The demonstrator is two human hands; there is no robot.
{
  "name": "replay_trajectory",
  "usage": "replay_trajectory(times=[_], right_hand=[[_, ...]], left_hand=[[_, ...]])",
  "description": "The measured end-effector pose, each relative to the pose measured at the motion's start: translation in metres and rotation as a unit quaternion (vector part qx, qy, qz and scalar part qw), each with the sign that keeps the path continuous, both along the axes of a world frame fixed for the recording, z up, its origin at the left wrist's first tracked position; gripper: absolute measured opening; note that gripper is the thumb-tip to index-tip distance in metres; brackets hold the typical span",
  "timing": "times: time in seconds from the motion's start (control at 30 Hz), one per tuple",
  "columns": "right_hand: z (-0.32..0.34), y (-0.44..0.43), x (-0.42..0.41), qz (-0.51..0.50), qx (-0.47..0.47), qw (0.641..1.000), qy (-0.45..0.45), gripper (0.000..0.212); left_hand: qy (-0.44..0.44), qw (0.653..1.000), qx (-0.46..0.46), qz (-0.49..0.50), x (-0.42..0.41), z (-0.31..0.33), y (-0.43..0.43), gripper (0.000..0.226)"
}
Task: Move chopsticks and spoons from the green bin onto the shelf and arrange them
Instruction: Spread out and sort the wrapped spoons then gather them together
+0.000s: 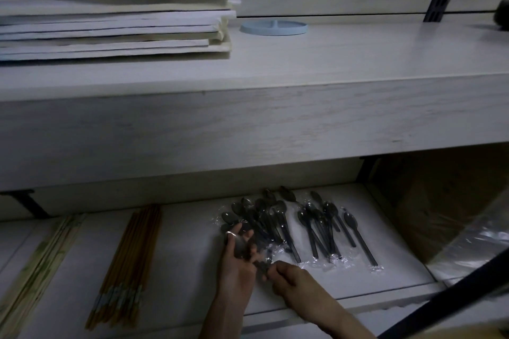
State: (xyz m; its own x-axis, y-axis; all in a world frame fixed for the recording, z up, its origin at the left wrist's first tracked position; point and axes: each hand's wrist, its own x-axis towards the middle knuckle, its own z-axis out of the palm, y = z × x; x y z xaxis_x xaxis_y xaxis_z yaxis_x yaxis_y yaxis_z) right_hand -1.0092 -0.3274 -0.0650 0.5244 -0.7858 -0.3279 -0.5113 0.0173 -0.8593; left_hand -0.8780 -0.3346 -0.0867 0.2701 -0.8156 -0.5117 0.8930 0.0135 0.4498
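Wrapped spoons (303, 226) lie piled on the lower shelf (190, 261), right of the chopsticks (129, 264). One spoon (241, 248) lies across the upturned left hand (237, 264), fingers curled round it. The right hand (289, 276), knuckles up, pinches its handle.

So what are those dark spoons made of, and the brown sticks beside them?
The dark spoons look like plastic: thin, smoky and a bit shiny, though the dim light leaves metal possible. They lie in clear wrappers, probably thin plastic film, since it crinkles and glints. The brown chopsticks look like wood or bamboo: dull, matte, warm brown.
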Motion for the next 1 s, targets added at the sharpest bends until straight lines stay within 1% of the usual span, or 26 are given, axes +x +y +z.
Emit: replay_trajectory(times=[0.03,0.1,0.17,0.27,0.33,0.37,0.43,0.5,0.53,0.57,0.63,0.73,0.83,0.93,1.0], right_hand=[[0.001,-0.005,-0.002,0.004,0.009,1.0,-0.004,0.031],[-0.002,-0.027,-0.005,-0.023,0.001,1.0,-0.007,0.032],[-0.011,-0.058,-0.008,-0.059,-0.065,0.995,0.038,0.027],[-0.025,-0.101,-0.004,-0.086,-0.163,0.973,0.136,0.025],[-0.029,-0.121,0.003,-0.094,-0.2,0.962,0.158,0.026],[-0.028,-0.128,0.007,-0.09,-0.214,0.958,0.166,0.032],[-0.028,-0.14,0.013,-0.061,-0.221,0.954,0.195,0.049],[-0.031,-0.15,0.014,-0.03,-0.218,0.944,0.245,0.057],[-0.034,-0.153,0.014,-0.018,-0.223,0.933,0.281,0.059],[-0.037,-0.155,0.012,-0.006,-0.234,0.918,0.32,0.058],[-0.04,-0.159,0.008,-0.007,-0.255,0.889,0.38,0.049],[-0.044,-0.164,0.001,-0.044,-0.258,0.865,0.429,0.037],[-0.039,-0.17,0.001,-0.07,-0.245,0.861,0.441,0.032],[-0.029,-0.176,0.006,-0.052,-0.211,0.866,0.451,0.032],[-0.022,-0.176,0.008,-0.036,-0.199,0.875,0.44,0.033]], left_hand=[[-0.006,1.0,-0.001,0.005,0.002,-0.002,0.0,0.029],[-0.01,1.0,-0.008,0.012,0.008,-0.004,0.001,0.035],[-0.012,1.0,-0.014,0.017,0.012,-0.003,0.002,0.037],[-0.008,1.0,-0.011,0.015,0.016,-0.007,0.003,0.038],[-0.011,1.0,0.005,0.004,0.015,-0.009,0.002,0.04],[-0.011,1.0,0.011,0.007,0.014,-0.011,0.001,0.04],[-0.001,0.999,0.013,0.032,0.013,-0.013,-0.002,0.036],[0.004,0.999,0.01,0.045,0.013,-0.012,-0.005,0.033],[0.002,0.999,0.007,0.047,0.014,-0.012,-0.005,0.031],[-0.001,0.999,0.005,0.05,0.015,-0.012,-0.006,0.03],[-0.005,0.999,0.002,0.053,0.018,-0.012,-0.007,0.029],[-0.012,0.998,0.013,0.052,0.022,-0.013,-0.01,0.03],[-0.014,0.998,0.022,0.05,0.022,-0.012,-0.013,0.031],[-0.001,0.998,0.025,0.059,0.02,-0.009,-0.017,0.029],[0.004,0.998,0.027,0.059,0.019,-0.008,-0.018,0.027]])
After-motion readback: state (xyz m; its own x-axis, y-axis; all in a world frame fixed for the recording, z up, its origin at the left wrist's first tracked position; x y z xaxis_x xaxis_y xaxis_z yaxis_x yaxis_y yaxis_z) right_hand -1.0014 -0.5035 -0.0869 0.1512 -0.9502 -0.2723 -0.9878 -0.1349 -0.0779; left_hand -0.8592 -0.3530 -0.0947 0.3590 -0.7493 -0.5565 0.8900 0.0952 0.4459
